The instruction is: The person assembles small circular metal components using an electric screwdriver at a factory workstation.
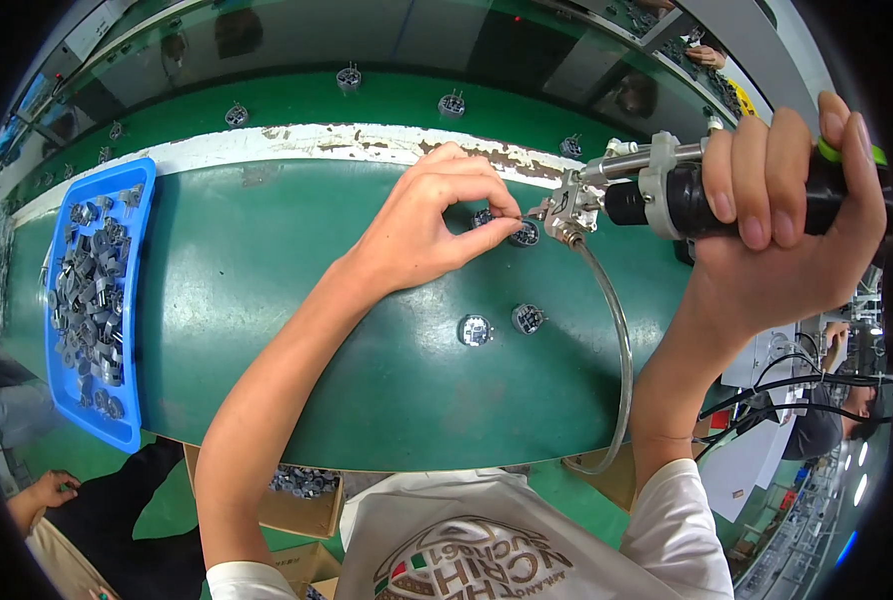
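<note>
My right hand (777, 215) is wrapped round the black body of a power screwdriver (627, 204), held almost level. A metal head (571, 207) at its front points left, and a clear hose (623, 335) curves down from it. At the tip, my left hand (427, 215) pinches thumb and forefinger together; what lies between them is too small to make out. Just by these fingertips sits a small round grey part (526, 235), with another round part (482, 217) partly hidden behind the hand. Closer to me lie two more, one pale-faced (475, 330) and one tilted (530, 318).
A blue tray (137, 300) full of grey parts stands at the left of the green table (297, 400). Beyond the chipped white edge (307, 140), several round parts sit on a green strip (297, 98). Cardboard boxes (312, 515) are below. Other people's hands show lower left (52, 488) and upper right.
</note>
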Tool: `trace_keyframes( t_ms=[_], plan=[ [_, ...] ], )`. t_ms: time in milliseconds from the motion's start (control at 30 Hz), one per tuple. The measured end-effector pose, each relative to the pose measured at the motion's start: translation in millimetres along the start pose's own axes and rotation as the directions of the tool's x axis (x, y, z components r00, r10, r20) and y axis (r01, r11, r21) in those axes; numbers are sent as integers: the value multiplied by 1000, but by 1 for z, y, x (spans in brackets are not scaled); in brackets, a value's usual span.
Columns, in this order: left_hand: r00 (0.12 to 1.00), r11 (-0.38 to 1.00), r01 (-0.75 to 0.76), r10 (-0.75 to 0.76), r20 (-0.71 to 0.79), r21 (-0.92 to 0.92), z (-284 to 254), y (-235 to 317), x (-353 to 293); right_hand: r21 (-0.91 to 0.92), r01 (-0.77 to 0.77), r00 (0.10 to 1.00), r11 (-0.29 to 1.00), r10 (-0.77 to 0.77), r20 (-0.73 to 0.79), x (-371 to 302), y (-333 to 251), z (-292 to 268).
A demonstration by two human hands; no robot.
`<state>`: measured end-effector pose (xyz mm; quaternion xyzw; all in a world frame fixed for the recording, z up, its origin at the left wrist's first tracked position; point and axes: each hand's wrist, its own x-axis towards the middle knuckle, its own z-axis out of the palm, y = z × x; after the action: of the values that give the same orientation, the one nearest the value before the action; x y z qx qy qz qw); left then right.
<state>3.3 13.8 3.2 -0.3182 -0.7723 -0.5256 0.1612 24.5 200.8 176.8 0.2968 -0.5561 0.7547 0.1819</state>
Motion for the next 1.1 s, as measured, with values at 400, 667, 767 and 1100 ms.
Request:
trace_keyframes(
  t_ms=[400, 667, 767, 1100],
  plan=[
    [981, 915, -20, -59, 182, 403, -57, 8, -3, 90, -4, 1000, 996, 2, 18, 8, -11, -12],
    [989, 871, 5, -78, 128, 491, -34, 7, -13, 116, 20, 990, 993, -35, 133, 9, -24, -31],
    [980, 915, 75, -140, 139, 396, -13, 2, -9, 158, -10, 961, 987, -35, 275, 11, -27, -32],
    [967, 934, 133, -195, 163, 330, -8, -3, -7, 15, 229, 911, 973, -219, 349, 1, 66, -26]
  ],
)
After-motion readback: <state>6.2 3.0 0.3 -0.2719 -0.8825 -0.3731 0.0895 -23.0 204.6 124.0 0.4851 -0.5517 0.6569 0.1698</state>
